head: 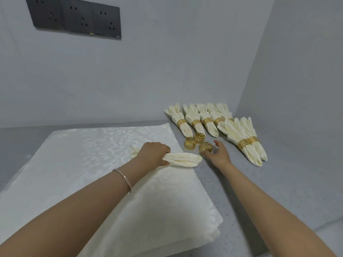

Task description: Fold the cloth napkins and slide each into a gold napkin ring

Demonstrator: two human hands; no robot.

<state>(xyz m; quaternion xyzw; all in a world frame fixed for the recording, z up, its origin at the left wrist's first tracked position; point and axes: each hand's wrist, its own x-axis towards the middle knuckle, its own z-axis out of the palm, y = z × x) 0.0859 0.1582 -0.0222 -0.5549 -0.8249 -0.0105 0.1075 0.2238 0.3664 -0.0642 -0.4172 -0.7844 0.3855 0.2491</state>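
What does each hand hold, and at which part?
The left hand grips the folded napkin toward its left end. The right hand holds nothing; it is open beside a gold ring.

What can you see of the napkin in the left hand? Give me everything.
The napkin is cream cloth, gathered lengthwise into a narrow, pleated bundle. It lies roughly level above the right edge of the stack of flat cloths. The left hand grips it near its middle, curled round it. Its longer free end sticks out to the right, rounded, near the closest loose gold ring. A shorter end shows on the far side of the hand. No ring is on it yet.
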